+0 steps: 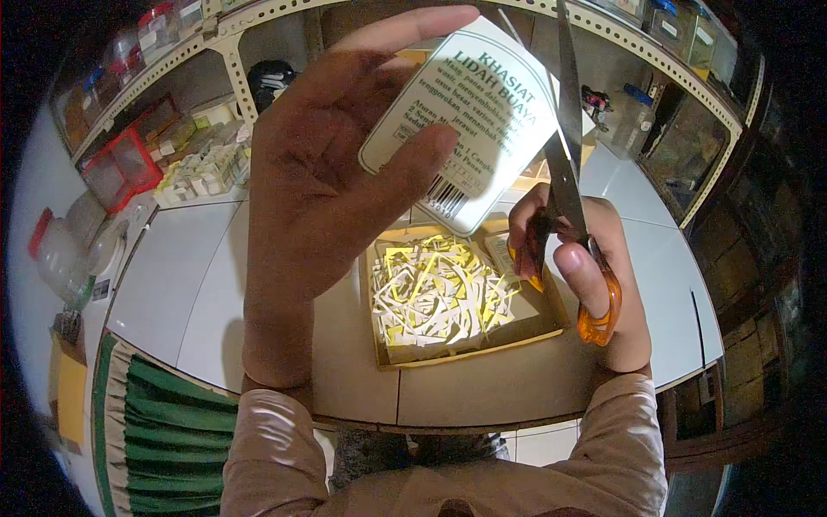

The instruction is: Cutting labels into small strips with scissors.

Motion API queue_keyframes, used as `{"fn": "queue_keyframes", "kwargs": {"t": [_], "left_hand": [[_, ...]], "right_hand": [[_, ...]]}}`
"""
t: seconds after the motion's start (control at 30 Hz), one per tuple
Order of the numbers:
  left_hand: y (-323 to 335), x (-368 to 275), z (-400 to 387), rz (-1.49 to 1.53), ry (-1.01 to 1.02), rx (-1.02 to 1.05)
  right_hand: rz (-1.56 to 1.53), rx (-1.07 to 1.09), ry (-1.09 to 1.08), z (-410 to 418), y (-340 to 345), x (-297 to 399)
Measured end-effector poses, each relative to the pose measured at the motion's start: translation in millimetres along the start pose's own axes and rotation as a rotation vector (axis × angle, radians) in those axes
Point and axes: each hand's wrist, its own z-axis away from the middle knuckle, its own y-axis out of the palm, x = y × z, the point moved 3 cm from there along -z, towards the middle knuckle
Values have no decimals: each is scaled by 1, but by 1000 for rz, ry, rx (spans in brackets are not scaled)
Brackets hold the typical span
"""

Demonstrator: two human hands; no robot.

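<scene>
My left hand [336, 148] holds a white printed paper label [478, 123] with rounded corners and a green border, its thumb on the printed face. In my right hand [581, 258] is a pair of scissors [568, 174] with orange handles, the blades pointing up along the label's right edge. The blades are parted, and a thin paper strip hangs by them. Below both hands a shallow cardboard box [478, 352] holds a heap of white and yellow paper offcuts [439, 291]. At the box's right side lies a stack of labels [501, 252], partly hidden by my right hand.
The box stands on a white tiled counter [194, 278]. Small packets [207, 171] and a red-framed clear container [123, 171] are at the back left. Perforated metal shelving [685, 77] with lidded jars runs around the back. A green curtain [174, 426] hangs at the lower left.
</scene>
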Motion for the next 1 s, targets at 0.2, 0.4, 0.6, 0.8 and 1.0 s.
{"fn": "queue_keyframes", "kwargs": {"t": [0.2,0.4,0.6,0.8,1.0], "left_hand": [[-14,3,-6,146,-15,202],[10,-20,-3,306,-18,238],[-3,-2,-1,209,-24,105],[7,-21,-1,229,48,213],[-12,-8,-2,-82,91,209]], "right_hand": [[-46,-16,5,0,1,0],[-126,-2,-51,0,2,-4],[-157,10,-78,-1,2,0],[-138,29,-61,1,0,-2],[-144,30,-52,0,1,2]]}}
